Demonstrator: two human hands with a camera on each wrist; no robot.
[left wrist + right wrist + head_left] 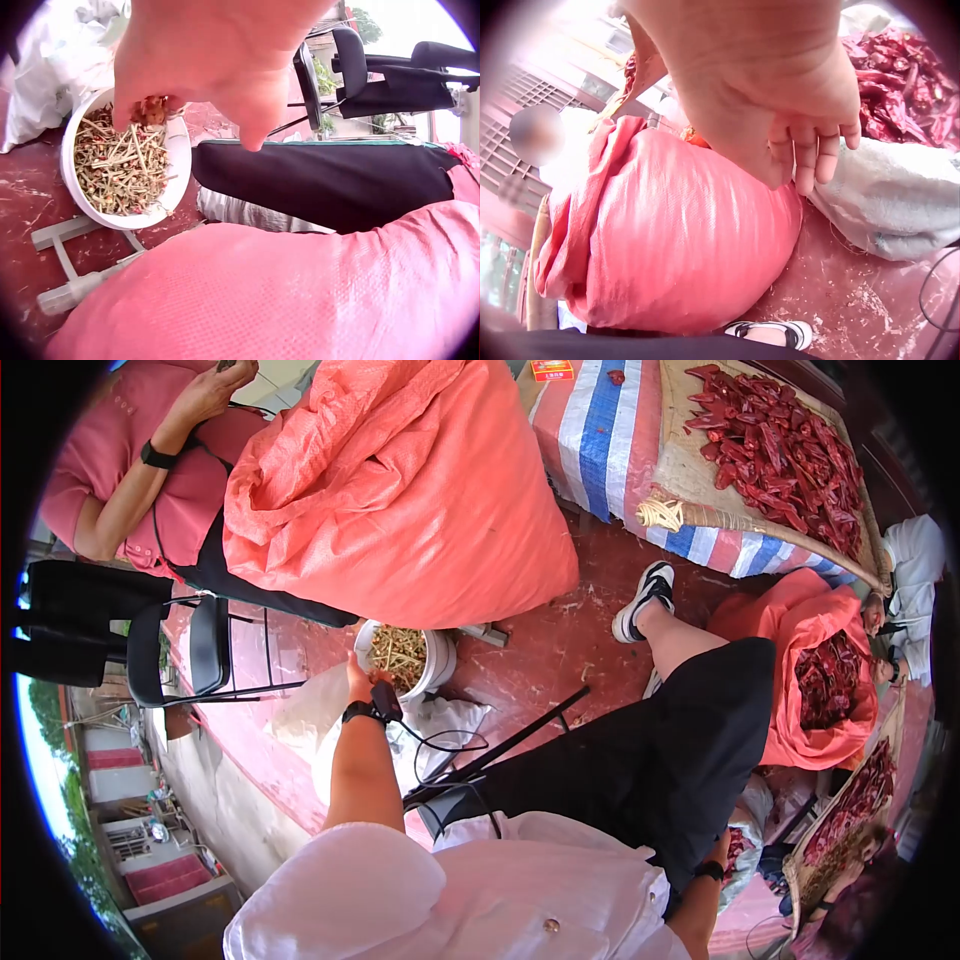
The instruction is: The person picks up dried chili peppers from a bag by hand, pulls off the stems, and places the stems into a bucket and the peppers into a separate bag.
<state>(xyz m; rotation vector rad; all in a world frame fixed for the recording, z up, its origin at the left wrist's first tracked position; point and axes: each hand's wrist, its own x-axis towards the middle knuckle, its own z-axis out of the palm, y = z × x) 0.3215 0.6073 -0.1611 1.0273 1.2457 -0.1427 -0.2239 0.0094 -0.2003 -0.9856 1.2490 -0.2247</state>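
Over a white bucket (440, 660) of dry stems and bits (120, 169), the left hand (362, 678) reaches down at the rim. In the left wrist view this hand (206, 64) has its thumb apart from the other fingers, and a small reddish-brown bit (154, 112) shows by the fingers; no firm grip is visible. The right hand (769, 105) hangs with loosely bent fingers and holds nothing, between a red sack (690, 232) and a whitish sack (892, 195) of dried red chillies (904, 86). From the head view it is low beside the black-clad leg, partly hidden.
A large full red sack (430, 510) stands beyond the bucket, next to a seated person in pink (120, 490). Dried chillies (790, 450) lie on a mat over striped bundles. An open red sack (785, 620) stands at right, black chairs (210, 645) at left.
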